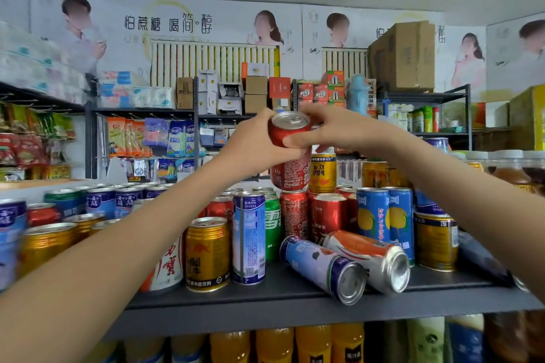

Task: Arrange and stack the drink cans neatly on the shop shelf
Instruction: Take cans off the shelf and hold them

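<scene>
One red can (pixel 290 127) is held up over the shelf (pixel 236 300), with the fingers of the left hand (pixel 253 144) and the right hand (pixel 336 130) curled round it. One gold can (pixel 323 174) stands at its 5 o'clock. At its 6 o'clock two cans lie toppled, touching: a blue can (pixel 318 265) and an orange can (pixel 365 247).

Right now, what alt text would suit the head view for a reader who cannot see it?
The left hand and right hand grip a red cola can above a second red can standing on the upright cans of a shelf. At the front, a blue can and an orange can lie on their sides.
</scene>
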